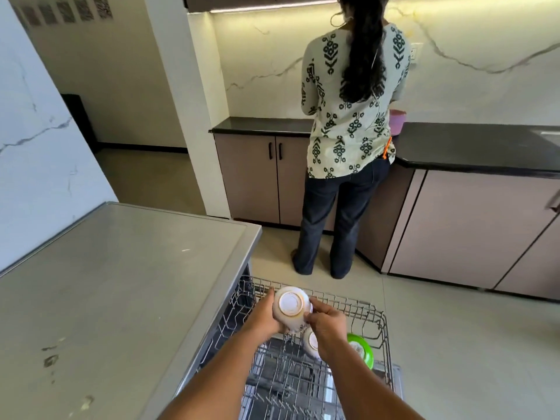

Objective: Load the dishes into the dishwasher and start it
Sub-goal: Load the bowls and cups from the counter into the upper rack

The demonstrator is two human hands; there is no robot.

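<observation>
Both hands are holding one white bowl [291, 306] upside down over the pulled-out upper rack [357, 310] of the dishwasher. Left hand [265, 318] is cupping its left side, fingers curled round the wall. Right hand [325, 324] is pinching the right edge with the fingertips. Bowl is hovering above the rack's far-left area, not yet seated as far as I can tell.

Risks from here:
- Right-hand grip is looking light, so the bowl could be slipping if the left lets go first, and dropping onto the wires or the second white bowl [312, 344] just beneath.
- Setting it down too close is likely clinking or chipping the two bowls together.
- Landing across the tines instead of between them is leaving it tilted and prone to tipping.

Count: white bowls two (one held, one racked), green bowl [360, 353] one, at the rack's right side. Lower rack [291, 386] contents are hard to read.

Another person [348, 131] is standing at the far worktop [472, 147], well apart.
</observation>
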